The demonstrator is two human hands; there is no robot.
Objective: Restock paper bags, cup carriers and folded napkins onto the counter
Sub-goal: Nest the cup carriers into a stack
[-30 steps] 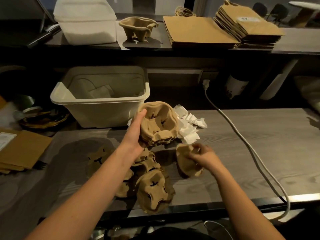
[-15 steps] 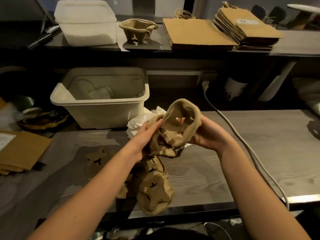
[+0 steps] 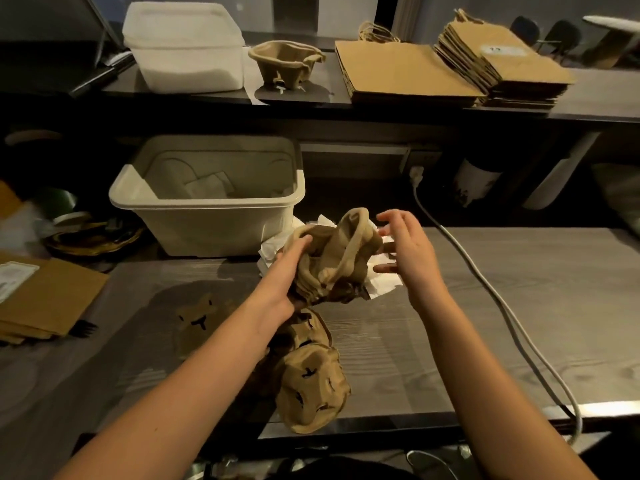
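Note:
My left hand (image 3: 284, 275) grips a stack of brown pulp cup carriers (image 3: 332, 261) above the grey table, thumb over its near rim. My right hand (image 3: 408, 251) hovers just right of the stack, fingers spread, holding nothing. More cup carriers (image 3: 308, 386) lie upside down on the table below my left wrist, and one flat one (image 3: 197, 320) lies to the left. Crumpled white napkins (image 3: 381, 282) lie behind the held stack. On the upper counter stand one cup carrier (image 3: 284, 64) and two piles of paper bags (image 3: 401, 74), (image 3: 505, 64).
A cream plastic bin (image 3: 207, 209) with white paper inside stands behind my left hand. A white lidded tub (image 3: 183, 46) sits on the counter's left. A grey cable (image 3: 485, 292) crosses the table at the right. More paper bags (image 3: 41, 299) lie at the left edge.
My right hand brought a loose carrier onto the stack in my left hand, then let go and drew slightly away with fingers spread.

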